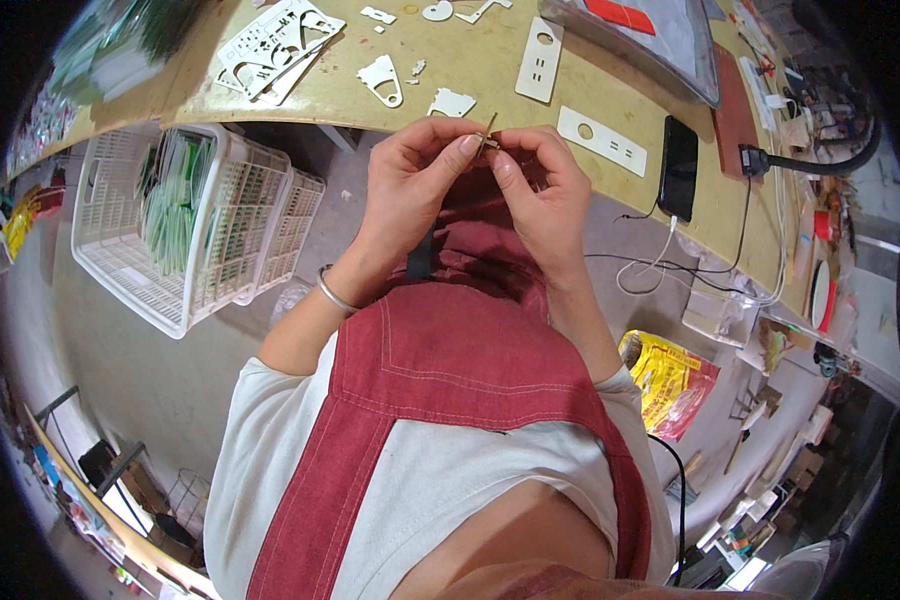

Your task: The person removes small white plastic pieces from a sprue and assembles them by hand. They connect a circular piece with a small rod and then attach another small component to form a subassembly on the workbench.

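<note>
My left hand [417, 170] and my right hand [543, 188] meet at the table's front edge, fingertips pinched together. Between them is a small thin brownish piece [490, 127], its narrow end pointing up; the fingers hide most of it, so its kind is unclear. Just beyond lie off-white flat cut-out pieces: one partly behind my fingers [452, 103], and a rounded triangular one with a hole [379, 80]. To the right are two long plates, an upright one [542, 54] and a slanted one [604, 145], each with a round hole and small slots.
Cut-out sheets [275, 45] lie at the table's far left. A grey tray [705, 60] with a red item [620, 14] stands far right. A black phone [679, 165] on a white cable [667, 243] lies near the right edge. White crates [202, 235] stand on the floor at left.
</note>
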### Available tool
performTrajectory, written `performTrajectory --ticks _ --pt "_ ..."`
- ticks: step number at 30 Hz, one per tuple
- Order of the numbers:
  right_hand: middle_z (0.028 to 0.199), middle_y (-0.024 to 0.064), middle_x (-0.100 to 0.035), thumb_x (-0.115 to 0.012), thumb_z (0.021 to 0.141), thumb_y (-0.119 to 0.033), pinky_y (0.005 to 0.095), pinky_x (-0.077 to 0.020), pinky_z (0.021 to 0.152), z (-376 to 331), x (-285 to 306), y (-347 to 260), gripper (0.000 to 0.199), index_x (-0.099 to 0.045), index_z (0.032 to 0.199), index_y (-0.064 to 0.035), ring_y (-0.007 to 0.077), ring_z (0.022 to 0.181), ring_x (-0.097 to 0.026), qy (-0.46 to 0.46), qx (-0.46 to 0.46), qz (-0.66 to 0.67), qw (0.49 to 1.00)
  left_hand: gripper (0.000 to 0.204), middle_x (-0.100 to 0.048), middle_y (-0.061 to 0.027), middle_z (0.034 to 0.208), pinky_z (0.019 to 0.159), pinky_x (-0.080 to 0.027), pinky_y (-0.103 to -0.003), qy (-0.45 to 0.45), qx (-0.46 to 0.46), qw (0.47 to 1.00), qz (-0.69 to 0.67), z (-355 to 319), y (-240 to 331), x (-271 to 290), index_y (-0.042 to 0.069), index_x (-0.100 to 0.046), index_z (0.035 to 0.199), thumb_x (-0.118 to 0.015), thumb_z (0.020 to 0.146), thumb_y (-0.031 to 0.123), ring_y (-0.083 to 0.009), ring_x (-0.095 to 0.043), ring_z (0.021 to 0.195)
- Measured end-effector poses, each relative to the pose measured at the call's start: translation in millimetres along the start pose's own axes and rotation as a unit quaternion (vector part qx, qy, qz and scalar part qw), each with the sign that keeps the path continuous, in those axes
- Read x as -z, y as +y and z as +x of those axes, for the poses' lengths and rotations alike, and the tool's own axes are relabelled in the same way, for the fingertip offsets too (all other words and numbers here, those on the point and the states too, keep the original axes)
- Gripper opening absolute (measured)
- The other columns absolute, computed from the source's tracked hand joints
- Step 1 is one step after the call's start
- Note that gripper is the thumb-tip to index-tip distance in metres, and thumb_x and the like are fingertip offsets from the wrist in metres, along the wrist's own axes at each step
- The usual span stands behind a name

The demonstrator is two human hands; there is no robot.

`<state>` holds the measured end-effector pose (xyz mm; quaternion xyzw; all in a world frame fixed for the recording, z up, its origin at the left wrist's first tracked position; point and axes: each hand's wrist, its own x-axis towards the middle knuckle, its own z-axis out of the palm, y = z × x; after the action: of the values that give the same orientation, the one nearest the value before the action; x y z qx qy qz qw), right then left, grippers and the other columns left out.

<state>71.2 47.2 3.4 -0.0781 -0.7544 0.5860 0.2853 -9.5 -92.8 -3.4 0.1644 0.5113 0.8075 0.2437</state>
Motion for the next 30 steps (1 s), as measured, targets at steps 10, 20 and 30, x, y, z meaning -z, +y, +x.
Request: performTrajectory --ticks 10,20,30 --pt "0.094 0.0048 -0.064 -0.07 0.094 -0.004 0.0249 -0.0493 0.076 -1.1 2.2 5.4 0.011 -0.067 0.103 0.0022 0.0106 0.086 -0.061 -0.01 -0.054 0.043 0.998 0.019 -0.075 -0.0052 0.1 0.083 -0.056 -0.023 0.006 -0.002 1.0 0.017 -0.3 1.2 -2.1 -0.004 -0.071 0.113 -0.069 0.1 0.009 -0.0094 -0.069 0.092" --pt "0.096 0.0042 -0.067 -0.069 0.096 -0.003 0.0243 -0.0497 0.081 -1.9 3.4 4.4 0.011 -0.066 0.104 0.0042 0.0099 0.09 -0.061 -0.003 -0.092 0.077 0.993 0.021 -0.075 -0.0077 0.1 0.084 -0.058 -0.025 0.012 -0.005 1.0 0.021 2.6 3.4 2.5 -0.004 -0.071 0.116 -0.069 0.1 0.009 -0.0123 -0.071 0.091" --pt "0.093 0.0031 -0.066 -0.07 0.095 -0.002 0.0234 -0.0488 0.08 -0.5 7.1 3.5 0.009 -0.068 0.102 0.0031 0.0093 0.087 -0.06 -0.01 -0.08 0.059 0.995 0.02 -0.076 -0.0072 0.1 0.083 -0.058 -0.024 0.0 -0.006 1.0 0.025 0.8 8.0 2.9 -0.004 -0.071 0.115 -0.07 0.099 0.009 -0.011 -0.071 0.09"
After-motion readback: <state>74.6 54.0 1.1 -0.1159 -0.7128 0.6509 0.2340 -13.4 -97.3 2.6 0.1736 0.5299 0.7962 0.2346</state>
